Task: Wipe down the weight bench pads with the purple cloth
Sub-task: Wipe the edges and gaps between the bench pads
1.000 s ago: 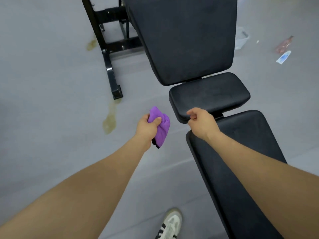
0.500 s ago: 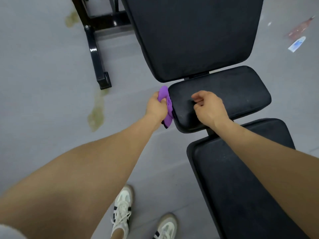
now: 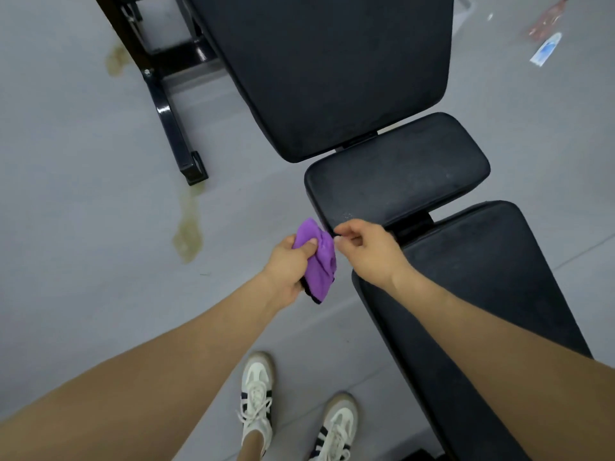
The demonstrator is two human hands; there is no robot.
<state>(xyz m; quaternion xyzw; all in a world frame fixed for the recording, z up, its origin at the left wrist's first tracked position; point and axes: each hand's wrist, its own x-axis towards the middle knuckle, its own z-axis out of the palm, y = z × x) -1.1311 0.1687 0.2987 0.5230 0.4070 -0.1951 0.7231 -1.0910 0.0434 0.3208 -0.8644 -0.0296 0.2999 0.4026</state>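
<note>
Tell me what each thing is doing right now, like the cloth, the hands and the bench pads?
Purple cloth: bunched up, gripped in the left hand, off the pads.
Left hand: curled round the cloth.
Right hand: fingers curled, holding nothing, beside the small pad's near corner.
Small middle pad: bare, faint dusty specks.
Large back pad: bare.
Long near pad: right forearm above it.
Floor: yellowish stains.

Three pads run in a line: the back pad [image 3: 326,68] farthest, the small middle pad [image 3: 399,181] before it, the long pad [image 3: 472,311] nearest (rightward). The frame foot [image 3: 173,128] lies left.
</note>
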